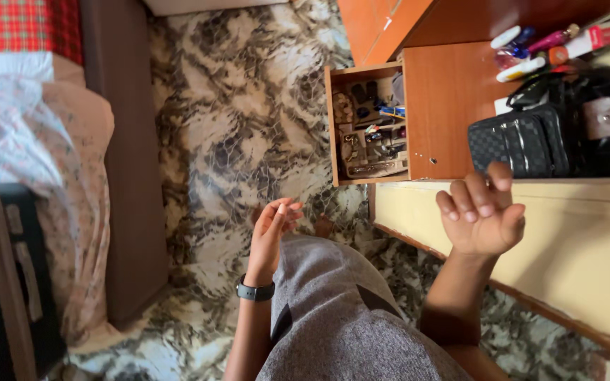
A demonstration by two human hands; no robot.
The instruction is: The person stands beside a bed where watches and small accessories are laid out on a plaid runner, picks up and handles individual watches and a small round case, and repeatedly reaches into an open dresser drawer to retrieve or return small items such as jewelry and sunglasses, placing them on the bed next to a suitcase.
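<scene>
The person stands on a grey-and-cream patterned floor [241,106], looking down past a grey dress [340,310]. Both hands are raised in front of the body and hold nothing. The left hand [271,229] is seen edge-on, fingers loosely together and slightly bent, palm turned toward the right; a black watch [255,291] sits on its wrist. The right hand [480,212] is open with the palm up and the fingers curled loosely inward, in front of a pale yellow wall [566,247]. Just above and between the hands an open drawer [368,127] juts from a wooden cabinet [439,106]; it is crammed with small dark items, too small to tell apart. Neither hand touches the drawer; the right hand is the nearer one, just below the cabinet's edge. On the cabinet top lies a black checked pouch [520,141], close above the right hand's fingertips but apart from them, beside a black bag [601,120] and a cluster of tubes and bottles [552,46]. Well off to the left are a bed with floral bedding [51,162], a red plaid cloth [22,28] and a dark suitcase [1,282].
</scene>
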